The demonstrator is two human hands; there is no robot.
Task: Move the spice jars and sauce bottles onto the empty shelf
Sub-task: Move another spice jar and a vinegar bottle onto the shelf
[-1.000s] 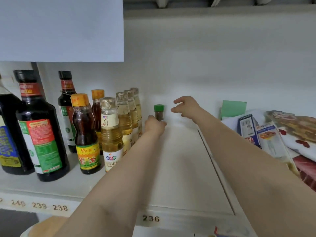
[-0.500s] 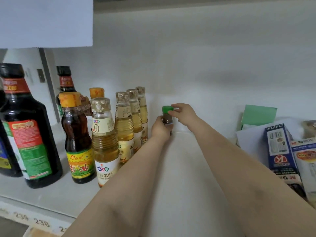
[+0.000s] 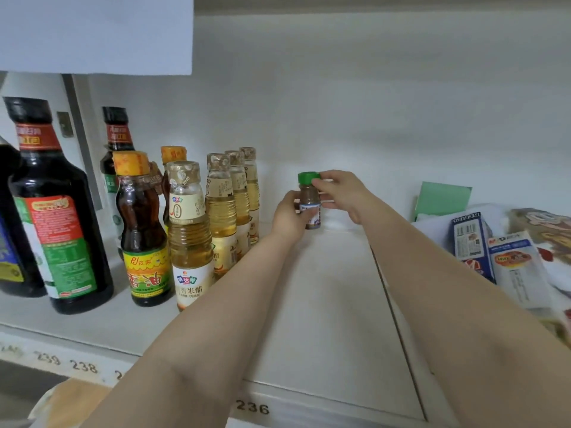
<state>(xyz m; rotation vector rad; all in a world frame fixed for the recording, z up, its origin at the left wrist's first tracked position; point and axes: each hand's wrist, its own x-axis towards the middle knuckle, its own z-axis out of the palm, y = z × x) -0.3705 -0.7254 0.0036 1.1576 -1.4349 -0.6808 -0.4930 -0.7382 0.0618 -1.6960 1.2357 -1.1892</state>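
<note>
Here, at the back of the white shelf, the left hand grips the small green-capped glass spice jar by its body while the right hand pinches its cap. The jar stands upright near the rear wall, right of the pale vinegar bottles

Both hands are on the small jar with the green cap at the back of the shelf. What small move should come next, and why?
Probably let go with both hands and draw them back. The spice jar appears to stand upright on the shelf, apart from the vinegar bottles. The left hand holds its body and the right hand touches its cap.
</note>
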